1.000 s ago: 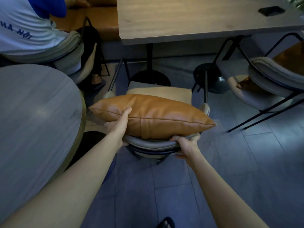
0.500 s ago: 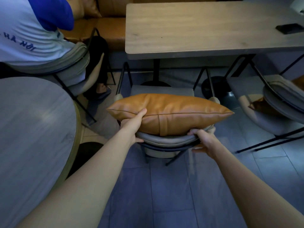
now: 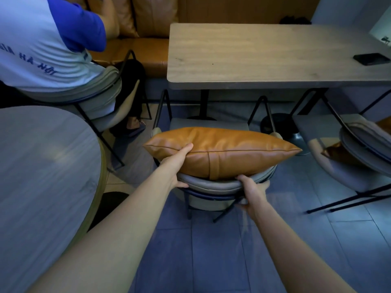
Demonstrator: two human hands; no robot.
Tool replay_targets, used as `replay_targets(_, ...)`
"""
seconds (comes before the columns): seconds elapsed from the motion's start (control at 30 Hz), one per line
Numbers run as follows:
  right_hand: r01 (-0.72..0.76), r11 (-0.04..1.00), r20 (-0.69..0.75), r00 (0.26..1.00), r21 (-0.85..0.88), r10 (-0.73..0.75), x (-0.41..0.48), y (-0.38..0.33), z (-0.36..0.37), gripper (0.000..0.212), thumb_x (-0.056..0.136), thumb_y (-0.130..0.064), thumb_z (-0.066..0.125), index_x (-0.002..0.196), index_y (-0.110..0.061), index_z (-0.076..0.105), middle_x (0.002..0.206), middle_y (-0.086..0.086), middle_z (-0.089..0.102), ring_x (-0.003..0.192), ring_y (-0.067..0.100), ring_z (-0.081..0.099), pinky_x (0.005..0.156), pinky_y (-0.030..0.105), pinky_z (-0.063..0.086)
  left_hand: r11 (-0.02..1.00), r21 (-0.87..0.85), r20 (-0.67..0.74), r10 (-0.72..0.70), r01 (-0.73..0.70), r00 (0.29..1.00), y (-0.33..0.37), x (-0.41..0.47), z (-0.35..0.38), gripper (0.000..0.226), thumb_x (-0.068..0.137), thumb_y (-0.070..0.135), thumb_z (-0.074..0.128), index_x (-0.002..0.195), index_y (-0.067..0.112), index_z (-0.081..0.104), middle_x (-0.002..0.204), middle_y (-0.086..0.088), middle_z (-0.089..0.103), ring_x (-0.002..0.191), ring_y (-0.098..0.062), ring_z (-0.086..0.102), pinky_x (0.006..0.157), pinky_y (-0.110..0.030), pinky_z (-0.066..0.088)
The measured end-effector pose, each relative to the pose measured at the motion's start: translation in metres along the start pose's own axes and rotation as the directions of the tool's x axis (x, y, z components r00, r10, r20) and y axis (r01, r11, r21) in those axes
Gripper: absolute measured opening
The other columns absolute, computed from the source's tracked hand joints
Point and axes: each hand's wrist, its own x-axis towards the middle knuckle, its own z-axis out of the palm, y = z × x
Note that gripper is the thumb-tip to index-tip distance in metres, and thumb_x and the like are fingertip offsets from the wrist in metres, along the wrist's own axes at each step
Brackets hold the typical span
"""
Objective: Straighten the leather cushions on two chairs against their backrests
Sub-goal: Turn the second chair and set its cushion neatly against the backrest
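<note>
Fingers of the left hand are closed on the tan cushion's left end, thumb on top. The right hand is curled around the chair's grey backrest rim. The cushion is stood against that backrest, above the seat.

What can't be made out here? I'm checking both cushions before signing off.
- Second cushion, head view: mostly hidden behind the right chair backrest and cut by the frame edge.
- Near cushion: its underside and the seat contact are hidden by its own bulk.
- Right hand: its fingertips are hidden, curled over the backrest.
</note>
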Motion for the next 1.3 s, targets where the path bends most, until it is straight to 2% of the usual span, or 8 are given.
replay_targets(0.13, -0.169, 0.973, 0.009, 0.986, 0.159, 0.169, -0.021, 0.015, 0.031, 0.115, 0.081, -0.026, 0.086, 0.165, -0.030, 0.007, 0.153, 0.016, 0.049, 0.125, 0.047, 0.057, 0.096, 0.071, 0.052, 0.997, 0.076, 0.025, -0.017, 0.015, 1.000, 0.004, -0.001, -0.015, 0.121, 0.059, 0.069, 0.083, 0.156, 0.026, 0.026, 0.158, -0.011, 0.036, 0.138, -0.041, 0.040, 0.101, -0.064, 0.041)
replay_targets(0.3, -0.205, 0.955, 0.095, 0.977, 0.216, 0.188, -0.019, 0.022, 0.047, 0.081, 0.085, -0.016, 0.078, 0.153, -0.007, 0.035, 0.140, 0.023, 0.058, 0.116, 0.040, 0.066, 0.068, 0.051, 0.060, 0.997, -0.075, 0.098, 0.019, -0.012, 0.995, 0.011, 0.009, -0.033, 0.122, 0.054, 0.065, 0.088, 0.154, 0.027, 0.031, 0.155, -0.014, 0.043, 0.135, -0.042, 0.044, 0.106, -0.073, 0.032)
replay_targets(0.47, -0.107, 0.977, -0.037, 0.993, 0.183, 0.115, -0.014, 0.017, 0.037, 0.078, 0.082, -0.008, 0.080, 0.145, -0.005, 0.035, 0.132, 0.027, 0.057, 0.099, 0.037, 0.067, 0.059, 0.055, 0.060, 0.979, -0.203, 0.136, 0.064, -0.035, 0.989, 0.010, 0.003, -0.029, 0.115, 0.056, 0.060, 0.088, 0.152, 0.027, 0.035, 0.149, -0.015, 0.048, 0.127, -0.042, 0.051, 0.103, -0.072, 0.038)
replay_targets(0.8, -0.088, 0.987, -0.022, 0.996, 0.133, 0.091, -0.017, 0.016, -0.006, 0.063, 0.086, -0.010, 0.077, 0.140, 0.005, 0.049, 0.131, 0.027, 0.060, 0.103, 0.038, 0.065, 0.076, 0.058, 0.059, 0.981, -0.194, 0.179, 0.028, 0.008, 0.984, -0.011, -0.017, -0.003, 0.115, 0.064, 0.061, 0.082, 0.156, 0.023, 0.025, 0.156, -0.014, 0.040, 0.137, -0.042, 0.042, 0.107, -0.072, 0.032)
replay_targets(0.93, -0.093, 0.988, 0.026, 0.996, 0.126, 0.091, -0.011, 0.012, -0.005, 0.024, 0.090, -0.009, 0.072, 0.108, 0.000, 0.058, 0.125, 0.026, 0.060, 0.089, 0.033, 0.063, 0.082, 0.058, 0.057, 0.982, -0.191, 0.196, 0.032, 0.006, 0.980, -0.008, -0.013, 0.001, 0.115, 0.065, 0.060, 0.082, 0.157, 0.023, 0.024, 0.155, -0.014, 0.041, 0.136, -0.042, 0.043, 0.107, -0.071, 0.035)
replay_targets(1.07, -0.075, 0.991, 0.004, 0.997, 0.112, 0.075, 0.000, 0.004, -0.005, 0.038, 0.090, -0.011, 0.071, 0.122, 0.002, 0.053, 0.143, 0.027, 0.054, 0.105, 0.037, 0.065, 0.088, 0.062, 0.058, 0.984, -0.180, 0.209, 0.038, 0.000, 0.977, -0.005, -0.007, 0.008, 0.116, 0.066, 0.061, 0.081, 0.157, 0.024, 0.021, 0.157, -0.013, 0.038, 0.137, -0.041, 0.042, 0.106, -0.071, 0.035)
replay_targets(1.2, -0.056, 0.992, -0.016, 0.998, 0.113, 0.059, 0.006, -0.003, -0.011, 0.063, 0.089, -0.013, 0.072, 0.144, 0.001, 0.045, 0.152, 0.024, 0.046, 0.124, 0.039, 0.062, 0.069, 0.057, 0.059, 0.986, -0.164, 0.223, 0.019, 0.018, 0.975, -0.001, -0.005, 0.017, 0.113, 0.068, 0.061, 0.079, 0.158, 0.022, 0.022, 0.159, -0.013, 0.036, 0.140, -0.041, 0.039, 0.108, -0.072, 0.031)
replay_targets(1.3, -0.058, 0.993, 0.021, 0.998, 0.104, 0.056, 0.007, -0.003, -0.011, 0.043, 0.092, -0.012, 0.069, 0.128, 0.001, 0.052, 0.135, 0.024, 0.057, 0.099, 0.032, 0.065, 0.054, 0.050, 0.060, 0.989, -0.149, 0.222, 0.023, 0.011, 0.975, 0.000, 0.000, 0.018, 0.113, 0.067, 0.060, 0.080, 0.157, 0.024, 0.022, 0.159, -0.013, 0.036, 0.140, -0.042, 0.038, 0.106, -0.074, 0.033)
